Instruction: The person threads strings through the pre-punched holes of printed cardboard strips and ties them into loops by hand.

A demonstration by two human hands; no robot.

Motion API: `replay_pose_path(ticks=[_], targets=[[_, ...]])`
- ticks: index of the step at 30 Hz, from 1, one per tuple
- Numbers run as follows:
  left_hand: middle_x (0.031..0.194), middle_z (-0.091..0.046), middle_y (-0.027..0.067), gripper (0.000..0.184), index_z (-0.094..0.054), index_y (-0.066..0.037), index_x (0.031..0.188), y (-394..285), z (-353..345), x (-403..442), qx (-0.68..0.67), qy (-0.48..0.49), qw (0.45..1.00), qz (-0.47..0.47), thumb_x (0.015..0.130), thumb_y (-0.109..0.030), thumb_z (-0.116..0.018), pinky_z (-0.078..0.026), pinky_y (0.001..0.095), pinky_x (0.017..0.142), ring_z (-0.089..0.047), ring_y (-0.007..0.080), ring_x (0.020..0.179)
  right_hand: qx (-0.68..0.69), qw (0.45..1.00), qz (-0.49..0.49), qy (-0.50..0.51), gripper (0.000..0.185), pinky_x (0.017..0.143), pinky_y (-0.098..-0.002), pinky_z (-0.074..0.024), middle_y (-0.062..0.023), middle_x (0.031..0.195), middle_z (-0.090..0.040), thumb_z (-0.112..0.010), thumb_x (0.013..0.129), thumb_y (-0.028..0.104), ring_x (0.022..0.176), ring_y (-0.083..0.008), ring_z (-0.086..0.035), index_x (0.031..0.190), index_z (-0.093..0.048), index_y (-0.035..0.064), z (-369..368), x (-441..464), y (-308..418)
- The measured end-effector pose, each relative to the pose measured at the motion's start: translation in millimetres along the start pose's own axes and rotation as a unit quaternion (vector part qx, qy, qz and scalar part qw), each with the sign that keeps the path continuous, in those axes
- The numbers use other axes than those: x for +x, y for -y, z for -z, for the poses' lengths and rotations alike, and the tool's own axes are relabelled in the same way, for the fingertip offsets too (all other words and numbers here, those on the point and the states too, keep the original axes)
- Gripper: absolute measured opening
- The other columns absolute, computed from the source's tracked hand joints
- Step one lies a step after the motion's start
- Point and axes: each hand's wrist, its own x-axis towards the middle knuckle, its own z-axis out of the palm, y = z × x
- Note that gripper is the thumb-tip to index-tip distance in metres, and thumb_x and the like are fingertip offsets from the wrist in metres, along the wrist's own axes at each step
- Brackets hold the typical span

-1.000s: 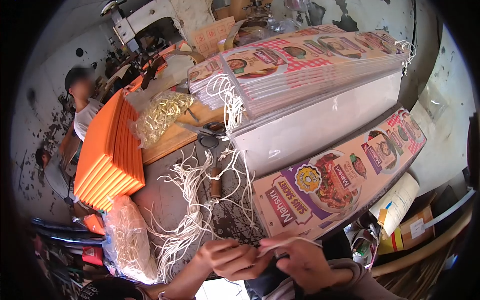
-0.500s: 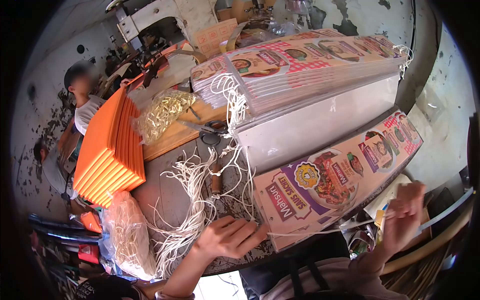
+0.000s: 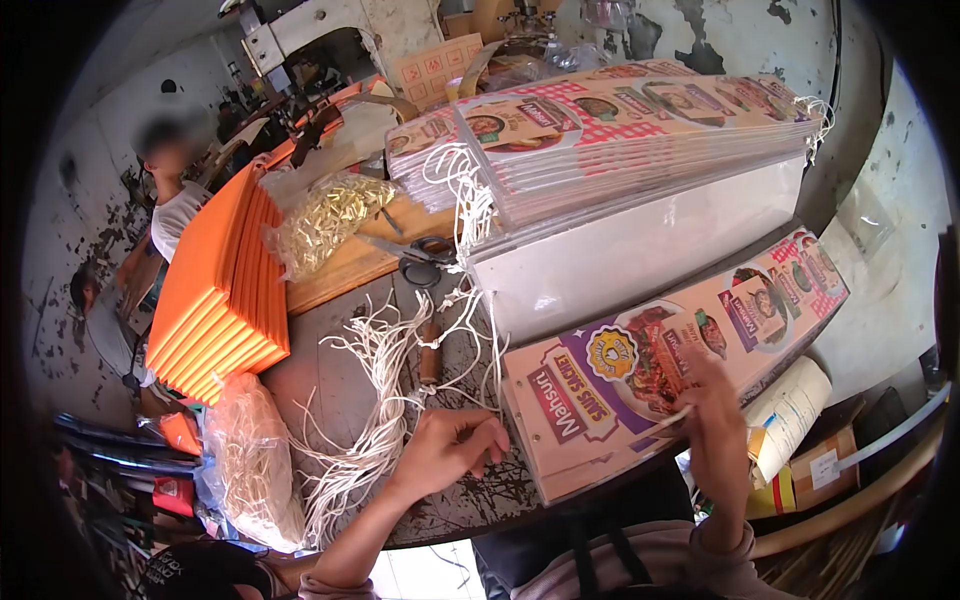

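A white string point(image 3: 672, 420) runs from my right hand point(image 3: 712, 420) down across the lower edge of the nearest printed card. The right hand is raised over that card, a little blurred, with its thumb and fingers closed on the string. Just left of the card's lower corner, my left hand point(image 3: 450, 455) is above the worn tabletop with curled fingers; what they hold, if anything, is hidden. The card point(image 3: 640, 350), labelled "Mahsuri Saus Sachet", lies on a small stack. Left of it lie a bundle of loose white strings point(image 3: 385, 400) and a wooden-handled tool point(image 3: 430, 355).
Behind the cards stands a tall stack of similar cards point(image 3: 640, 130) with strings. To the left are black scissors point(image 3: 425, 262), a bag of brass-coloured pieces point(image 3: 335, 215), orange folders point(image 3: 220, 300) and a bag of cord point(image 3: 255, 460). Another person point(image 3: 175, 200) is at the far left.
My right hand has moved left and up from beyond the card's right side to over it. The string no longer stretches taut between the hands. My left hand has drawn slightly left from the card's corner.
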Motion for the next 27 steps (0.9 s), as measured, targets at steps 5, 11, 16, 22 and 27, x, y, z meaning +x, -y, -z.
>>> replay_pose_path(ticks=[5,11,16,22,27], targets=[[0.078,-0.064,0.0120,0.031,-0.060,0.006,0.089,7.9,6.3,5.6,-0.205,0.114,0.966,0.110,0.094,-0.018,-0.043,-0.051,0.0232,0.057,-0.063,0.0147,0.067,-0.089,0.991,0.020,0.100,0.006,0.097,-0.0467,-0.0330,-0.0214,0.123,-0.048,-0.048,0.081,-0.001,0.118,-0.0382,-0.042,0.087,-0.049,-0.0007,-12.2,0.3,16.6],[0.084,-0.064,0.0138,0.028,-0.058,0.008,0.095,5.7,15.6,6.1,-0.228,0.156,0.951,0.139,0.093,-0.017,-0.044,-0.053,0.0251,0.063,-0.065,0.0187,0.073,-0.053,0.991,0.030,0.117,0.021,0.088,-0.0429,-0.0408,-0.0178,0.110,-0.055,-0.054,0.072,-0.004,0.105,-0.0340,-0.052,0.092,-0.055,0.0005,-4.9,0.7,22.0],[0.093,-0.062,0.0176,0.027,-0.046,0.006,0.110,0.3,15.1,4.8,-0.267,0.223,0.917,0.196,0.092,-0.013,-0.043,-0.054,0.0257,0.063,-0.066,0.0231,0.079,0.020,0.991,-0.008,0.135,0.034,0.069,-0.0364,-0.0460,-0.0125,0.090,-0.059,-0.053,0.068,-0.010,0.080,-0.0297,-0.056,0.099,-0.057,0.0014,-11.1,14.5,47.9],[0.104,-0.059,0.0175,0.027,-0.043,0.006,0.114,8.7,10.5,1.0,-0.292,0.287,0.900,0.151,0.091,-0.009,-0.040,-0.054,0.0257,0.065,-0.065,0.0234,0.084,0.071,0.977,0.053,0.195,0.033,0.063,-0.0351,-0.0454,-0.0112,0.082,-0.055,-0.058,0.068,-0.007,0.071,-0.0295,-0.055,0.099,-0.058,0.0040,-33.3,25.0,58.8],[0.101,-0.060,0.0167,0.030,-0.042,0.006,0.118,7.1,12.5,2.6,-0.255,0.297,0.911,0.126,0.090,-0.008,-0.042,-0.054,0.0250,0.068,-0.065,0.0206,0.084,0.048,0.973,0.053,0.218,0.023,0.061,-0.0350,-0.0441,-0.0106,0.078,-0.050,-0.061,0.072,-0.002,0.070,-0.0270,-0.054,0.094,-0.057,0.0033,-31.7,28.5,67.2]])
